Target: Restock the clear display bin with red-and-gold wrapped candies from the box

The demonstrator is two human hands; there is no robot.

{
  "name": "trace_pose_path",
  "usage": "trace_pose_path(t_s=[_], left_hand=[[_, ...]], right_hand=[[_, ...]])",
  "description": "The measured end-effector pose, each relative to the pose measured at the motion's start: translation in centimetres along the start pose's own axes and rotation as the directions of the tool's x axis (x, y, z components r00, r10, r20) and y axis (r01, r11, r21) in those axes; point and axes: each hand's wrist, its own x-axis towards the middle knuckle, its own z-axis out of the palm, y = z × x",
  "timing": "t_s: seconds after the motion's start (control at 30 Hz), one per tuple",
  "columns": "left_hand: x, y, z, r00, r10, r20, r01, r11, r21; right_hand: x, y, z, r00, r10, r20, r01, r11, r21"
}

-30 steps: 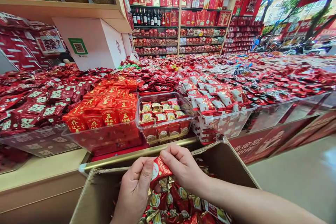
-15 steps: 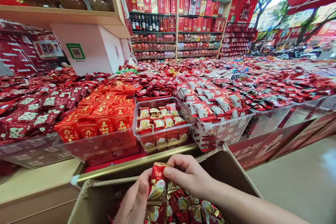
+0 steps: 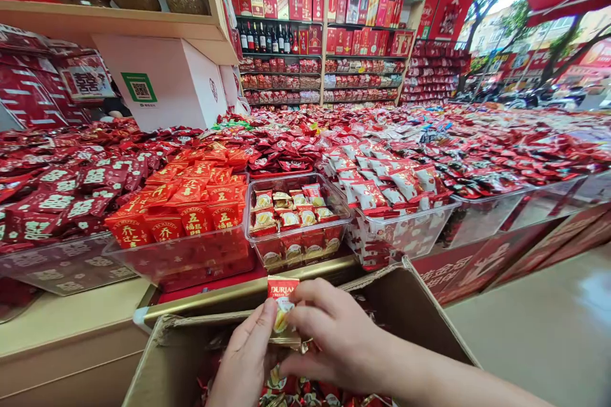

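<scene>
A small red, white and gold durian snack packet stands upright above the cardboard box. My left hand is closed on its left side, with the thumb over the front. My right hand is at the packet's right edge; its fingers and thumb are apart, and they partly cover the packet. Below my hands, similar packets lie loose in the box. Just beyond it, a clear plastic bin holds rows of the same kind of packet.
Left of that bin is a tub of orange-red packets; right of it, a tub of white-and-red packets. A gold-coloured edge runs along the counter behind the box. Tall shelves stand at the back. Floor shows at right.
The packet has risen slightly and now faces me more squarely. My right hand has shifted from pinching its top corner to its right side, with the fingers spreading and the thumb lower.
</scene>
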Motion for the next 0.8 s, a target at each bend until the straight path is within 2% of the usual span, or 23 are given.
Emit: trace_pose_path(t_s=[0.1, 0.2, 0.27, 0.33, 0.37, 0.4, 0.5, 0.63, 0.8], left_hand=[[0.0, 0.2, -0.4, 1.0, -0.022, 0.005, 0.022, 0.999, -0.028], [0.5, 0.7, -1.5, 0.996, 0.084, 0.032, -0.086, 0.994, 0.066], [1.3, 1.1, -2.5, 0.978, 0.204, 0.036, -0.207, 0.955, 0.213], [2.2, 1.3, -3.4, 0.958, 0.284, 0.045, -0.281, 0.887, 0.368], [2.6, 1.3, -3.7, 0.953, 0.3, 0.05, -0.292, 0.858, 0.423], [2.9, 1.3, -4.0, 0.951, 0.303, 0.058, -0.294, 0.837, 0.461], [3.5, 1.0, -4.4, 0.958, 0.275, 0.084, -0.278, 0.809, 0.518], [3.3, 0.8, -4.4, 0.959, 0.256, 0.123, -0.282, 0.798, 0.533], [2.7, 1.2, -4.3, 0.956, 0.257, 0.143, -0.294, 0.808, 0.51]], right_hand=[[0.2, -0.2, -0.4, 0.991, -0.111, 0.072, 0.126, 0.954, -0.271], [1.9, 0.9, -1.5, 0.989, -0.145, 0.013, 0.14, 0.926, -0.35], [4.3, 2.5, -2.7, 0.998, -0.063, -0.003, 0.056, 0.906, -0.419], [7.5, 4.8, -3.9, 0.992, 0.118, 0.038, -0.08, 0.842, -0.534], [9.3, 6.2, -4.2, 0.972, 0.222, 0.076, -0.133, 0.789, -0.6], [11.0, 7.7, -4.4, 0.943, 0.307, 0.129, -0.149, 0.737, -0.659], [14.9, 11.8, -3.7, 0.888, 0.384, 0.255, -0.11, 0.713, -0.693], [16.5, 14.8, -1.9, 0.829, 0.414, 0.376, -0.039, 0.714, -0.699], [16.1, 15.3, -1.3, 0.769, 0.469, 0.435, 0.007, 0.674, -0.739]])
